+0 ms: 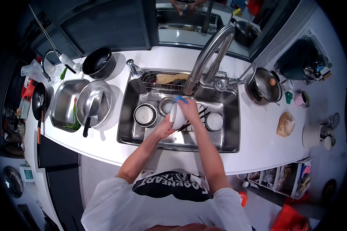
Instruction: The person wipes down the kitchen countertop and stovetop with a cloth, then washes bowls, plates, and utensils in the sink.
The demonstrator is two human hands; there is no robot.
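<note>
My left hand point(166, 126) grips the lower left edge of a white bowl point(178, 118), which is tilted on its side above the sink point(132, 134). My right hand point(189, 109) presses a blue sponge point(180, 99) against the bowl's upper rim; the fingers are partly hidden. Below, in the sink, lie a dark-rimmed round dish point(144, 115) with a pale inside, a round metal piece point(164, 104), and a white bowl point(214, 122) on the right. Dark chopsticks point(204, 114) rest beside my right forearm.
A tall curved faucet point(209, 57) arches over the sink's back. On the left, a knife point(92, 114) lies across a metal bowl point(104, 98) by a smaller sink point(63, 106). A lidded pot point(263, 86) and a bread bag point(285, 124) stand right.
</note>
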